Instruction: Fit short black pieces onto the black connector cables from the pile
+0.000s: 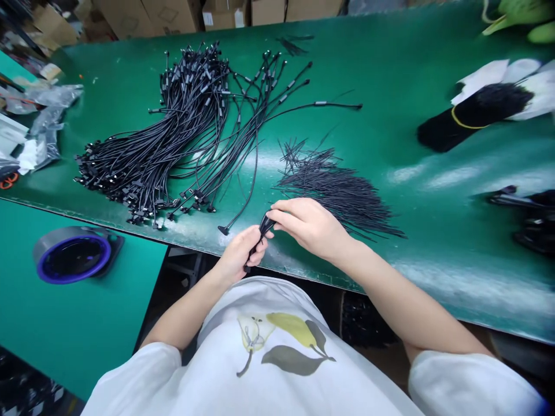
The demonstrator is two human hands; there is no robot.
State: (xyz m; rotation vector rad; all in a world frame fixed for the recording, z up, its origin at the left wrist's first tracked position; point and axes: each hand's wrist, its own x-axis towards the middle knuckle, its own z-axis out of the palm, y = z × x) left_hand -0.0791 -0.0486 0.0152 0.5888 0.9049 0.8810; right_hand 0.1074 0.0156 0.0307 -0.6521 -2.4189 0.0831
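Near the front edge of the green table, my left hand is closed around a folded black cable. My right hand pinches the cable's upper end, just above the left fingers. Part of the cable is hidden by my fingers. Behind my right hand lies a loose pile of thin black ties. To the left, a big bundle of black cables with plugs at both ends spreads over the table. Several looser cables lie between that bundle and the ties.
A banded black bundle rests on white paper at the right, with dark coiled items nearer. A purple-rimmed round object sits on the lower left surface. Plastic bags lie far left; cardboard boxes stand behind the table.
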